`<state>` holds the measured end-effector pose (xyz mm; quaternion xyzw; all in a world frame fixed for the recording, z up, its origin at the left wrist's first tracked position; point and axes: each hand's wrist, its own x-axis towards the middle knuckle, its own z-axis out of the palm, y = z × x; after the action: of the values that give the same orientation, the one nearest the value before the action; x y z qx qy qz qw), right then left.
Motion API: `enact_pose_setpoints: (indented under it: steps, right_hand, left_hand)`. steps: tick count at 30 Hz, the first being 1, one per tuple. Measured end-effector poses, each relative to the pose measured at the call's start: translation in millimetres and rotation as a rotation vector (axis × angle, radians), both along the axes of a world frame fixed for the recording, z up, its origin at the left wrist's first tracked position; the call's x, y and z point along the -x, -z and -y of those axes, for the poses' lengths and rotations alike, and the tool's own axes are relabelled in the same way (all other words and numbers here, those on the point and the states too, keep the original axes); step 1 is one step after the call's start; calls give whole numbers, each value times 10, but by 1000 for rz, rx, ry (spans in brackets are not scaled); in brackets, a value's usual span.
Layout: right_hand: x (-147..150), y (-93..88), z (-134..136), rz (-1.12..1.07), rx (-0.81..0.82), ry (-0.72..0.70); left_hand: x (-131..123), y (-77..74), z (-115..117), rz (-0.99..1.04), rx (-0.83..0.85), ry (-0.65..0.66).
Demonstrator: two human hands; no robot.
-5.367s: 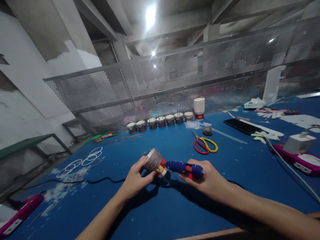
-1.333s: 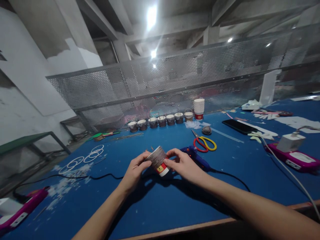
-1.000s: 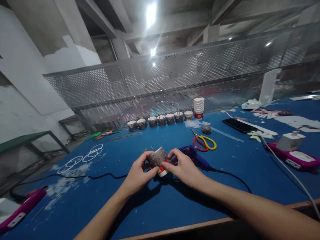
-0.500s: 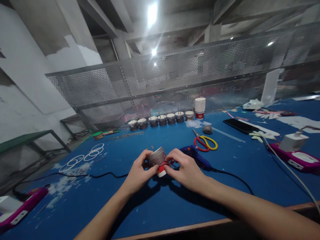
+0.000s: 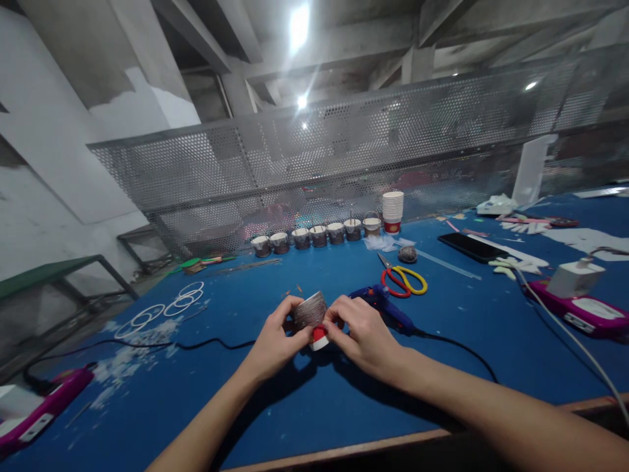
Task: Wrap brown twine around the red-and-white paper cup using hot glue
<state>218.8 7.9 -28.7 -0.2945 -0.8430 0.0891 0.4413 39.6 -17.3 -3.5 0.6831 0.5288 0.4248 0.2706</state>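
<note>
A small paper cup (image 5: 311,312) is tilted above the blue table. Its upper part is wrapped in grey-brown cord, while a red and white band shows at its lower end. My left hand (image 5: 278,333) is closed around the cup's left side, thumb on the front near the cord's lower edge. At the right side, my right hand (image 5: 358,331) pinches with thumb and forefinger against the cup, at the edge of the winding. The cord between those fingertips is mostly hidden. Just beyond my right hand lies a blue glue gun (image 5: 388,309).
Scissors (image 5: 405,280) with red and yellow handles and a ball of cord (image 5: 407,254) lie farther back. Several wrapped cups (image 5: 319,236) line the mesh screen beside a cup stack (image 5: 392,213). White rings (image 5: 184,299) lie left; a phone (image 5: 472,247) and power strip (image 5: 584,311) right.
The cup has turned slightly in my left hand. My right fingertips have drawn in against the cup's side, and the strand seen beside them before is now hardly visible.
</note>
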Motion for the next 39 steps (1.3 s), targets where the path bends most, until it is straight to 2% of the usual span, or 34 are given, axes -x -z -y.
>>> enact_pose_setpoints:
  steps: [20,27,30,33,36,39]
  right_hand:
    - [7,5,-29,50,59,39]
    - [-19,-7,-55,38,108,56]
    - [-41,-55,-59,-29,144,54]
    - [-103,-154,-21,-145,150,-24]
    - [-257,-283,66,-218,50,-53]
    - [-514,-385,150,-261,-84,29]
  left_hand:
    - [16,22,-8,20,40,0]
    - [8,27,-18,60,-31,-43]
    - [12,14,-20,54,-83,-33]
    - [54,37,-36,13,-114,-45]
    - [111,83,-55,-39,-136,-88]
    - [144,117,-60,-75,-171,-127]
